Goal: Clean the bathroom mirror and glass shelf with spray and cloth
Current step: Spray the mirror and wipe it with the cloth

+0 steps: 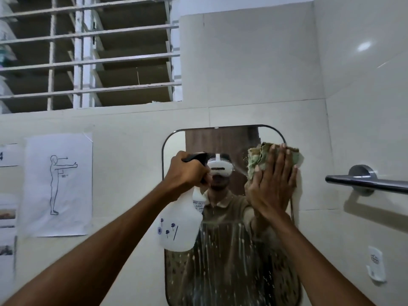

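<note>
A rounded-corner mirror [223,272] hangs on the tiled wall, its lower half streaked with drips and droplets. My left hand [187,171] grips the black trigger head of a white spray bottle [180,226], held up in front of the mirror's left side with the nozzle pointing right. My right hand [272,184] presses a crumpled green-yellow cloth [258,157] flat against the mirror's upper right edge, fingers straight and pointing up. The glass shelf is not in view.
A metal towel bar [366,182] juts from the right wall close to my right hand. Paper sheets with a figure drawing [58,184] are taped on the wall to the left. A louvred window with white bars [88,51] sits above. A small white wall fitting [375,263] is at lower right.
</note>
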